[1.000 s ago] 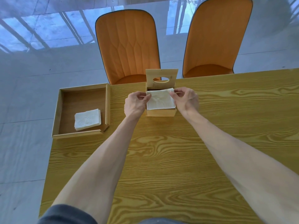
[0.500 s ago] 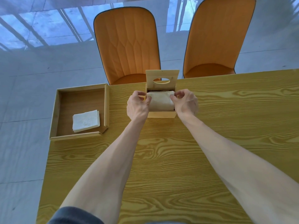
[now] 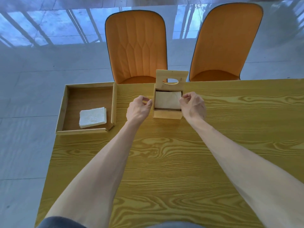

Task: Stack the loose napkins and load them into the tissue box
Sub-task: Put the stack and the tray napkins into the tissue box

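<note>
A small wooden tissue box [image 3: 167, 114] stands on the yellow wood-grain table, its lid [image 3: 171, 78] with an oval slot raised upright at the back. A white napkin stack [image 3: 167, 100] lies flat inside it. My left hand [image 3: 139, 109] hovers just left of the box, fingers loosely curled and holding nothing. My right hand [image 3: 193, 106] hovers at the box's right rim, thumb and fingers close together, also holding nothing. More white napkins [image 3: 93, 117] lie stacked in a wooden tray [image 3: 64, 109] at the table's left end.
Two orange chairs [image 3: 136, 46] [image 3: 225, 43] stand behind the table's far edge. The tray hangs slightly over the table's left edge. The table top [image 3: 164, 162] stretches towards me between my forearms. Beyond lies a glossy pale floor.
The napkin stack went down into the box and both hands let go of it, drawing slightly apart to the box's sides.
</note>
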Demonstrator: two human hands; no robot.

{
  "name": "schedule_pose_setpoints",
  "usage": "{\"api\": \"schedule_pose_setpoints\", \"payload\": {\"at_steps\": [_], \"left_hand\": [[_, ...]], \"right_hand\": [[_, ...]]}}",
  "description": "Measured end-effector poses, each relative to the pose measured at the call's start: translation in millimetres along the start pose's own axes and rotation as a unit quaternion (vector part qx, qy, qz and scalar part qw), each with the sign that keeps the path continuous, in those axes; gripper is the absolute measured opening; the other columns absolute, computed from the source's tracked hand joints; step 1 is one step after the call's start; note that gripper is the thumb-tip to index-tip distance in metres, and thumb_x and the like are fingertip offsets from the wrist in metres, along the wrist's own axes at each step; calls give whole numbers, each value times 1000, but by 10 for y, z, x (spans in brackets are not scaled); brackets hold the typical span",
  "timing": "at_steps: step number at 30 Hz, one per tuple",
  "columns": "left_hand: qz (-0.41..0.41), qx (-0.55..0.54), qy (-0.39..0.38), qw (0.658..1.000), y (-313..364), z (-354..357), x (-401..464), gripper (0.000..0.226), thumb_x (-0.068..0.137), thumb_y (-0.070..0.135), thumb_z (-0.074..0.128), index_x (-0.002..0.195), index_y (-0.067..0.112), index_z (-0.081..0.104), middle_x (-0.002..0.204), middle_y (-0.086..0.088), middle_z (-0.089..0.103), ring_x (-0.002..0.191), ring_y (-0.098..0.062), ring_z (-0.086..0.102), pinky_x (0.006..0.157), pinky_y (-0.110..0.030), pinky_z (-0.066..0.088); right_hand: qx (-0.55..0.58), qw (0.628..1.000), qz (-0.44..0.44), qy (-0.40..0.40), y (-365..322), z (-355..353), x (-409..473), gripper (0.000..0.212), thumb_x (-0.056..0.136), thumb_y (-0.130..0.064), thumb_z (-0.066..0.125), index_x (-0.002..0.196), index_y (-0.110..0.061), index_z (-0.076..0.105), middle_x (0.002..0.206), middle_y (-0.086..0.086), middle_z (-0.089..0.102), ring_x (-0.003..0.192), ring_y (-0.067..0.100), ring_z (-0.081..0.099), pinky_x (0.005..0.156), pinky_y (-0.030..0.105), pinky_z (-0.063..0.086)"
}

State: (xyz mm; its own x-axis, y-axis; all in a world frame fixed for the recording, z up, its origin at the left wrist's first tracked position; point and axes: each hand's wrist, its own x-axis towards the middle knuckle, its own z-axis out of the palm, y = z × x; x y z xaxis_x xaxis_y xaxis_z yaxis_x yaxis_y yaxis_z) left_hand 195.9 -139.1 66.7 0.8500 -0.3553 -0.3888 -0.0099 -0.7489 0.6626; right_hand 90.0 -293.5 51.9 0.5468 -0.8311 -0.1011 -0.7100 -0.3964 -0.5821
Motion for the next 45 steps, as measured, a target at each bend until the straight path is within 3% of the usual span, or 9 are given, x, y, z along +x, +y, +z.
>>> {"api": "schedule_pose_setpoints", "payload": {"at_steps": [6,14,19,24,28,32,37,42,45], "left_hand": [[2,100,-78,992,-293,-588,-128,37,95,46,57,124,23,64,123,-6,70,106,-25,67,95,-44,54],[-49,203,-21,978,-880,-1406,-133,41,96,49,52,127,25,62,126,-5,68,112,-26,63,88,-38,49],[-70,154,107,980,-1274,-1587,-114,46,99,31,53,142,16,51,137,-13,61,126,-32,57,96,-41,47],[-144,2,63,988,-1574,-1601,92,56,100,29,55,150,12,38,153,-11,46,139,-30,46,111,-43,39],[-210,-104,46,971,-1656,-1581,277,60,102,25,51,155,9,28,160,-11,35,143,-31,40,114,-45,39],[-249,-106,56,961,-1677,-1534,425,56,101,21,51,151,3,34,154,-16,43,139,-33,45,105,-41,42],[-267,-96,76,956,-1677,-1513,532,49,97,16,59,140,-2,46,140,-18,55,127,-33,55,83,-36,43],[-283,-152,59,945,-1713,-1486,545,48,91,9,70,135,-1,54,137,-19,60,126,-34,59,99,-42,50],[-267,-179,48,946,-1741,-1488,508,44,91,8,70,133,3,59,131,-19,65,120,-34,63,102,-45,52]], "right_hand": [[-65,993,-97,18,-419,-23,-381,23,97,-35,54,103,-17,68,103,8,71,88,27,67,66,31,51],[-87,963,-141,-212,-1262,402,-820,29,97,-32,54,106,-14,74,109,7,74,100,26,68,84,37,56],[5,944,-105,-314,-1680,812,-1017,18,95,-18,55,96,-9,71,96,14,72,96,34,70,88,43,56],[15,929,-62,-366,-1945,1254,-1125,12,93,-10,49,89,-5,59,87,11,60,76,27,56,66,34,46],[30,912,-13,-410,-2060,1470,-1100,28,92,-11,46,116,-2,58,107,11,63,88,24,60,67,32,43],[54,901,19,-430,-2090,1583,-1075,24,88,-7,43,104,-3,61,86,5,54,67,18,46,59,30,37],[80,898,47,-430,-2043,1639,-1080,30,90,-12,47,116,-7,62,111,11,67,96,26,62,74,34,48],[90,895,39,-434,-1991,1639,-1040,28,89,-10,45,111,-9,64,106,8,67,97,26,63,83,39,52],[98,898,33,-427,-1970,1609,-1042,13,91,-9,46,91,-13,58,84,2,58,79,21,55,67,33,46]]}}
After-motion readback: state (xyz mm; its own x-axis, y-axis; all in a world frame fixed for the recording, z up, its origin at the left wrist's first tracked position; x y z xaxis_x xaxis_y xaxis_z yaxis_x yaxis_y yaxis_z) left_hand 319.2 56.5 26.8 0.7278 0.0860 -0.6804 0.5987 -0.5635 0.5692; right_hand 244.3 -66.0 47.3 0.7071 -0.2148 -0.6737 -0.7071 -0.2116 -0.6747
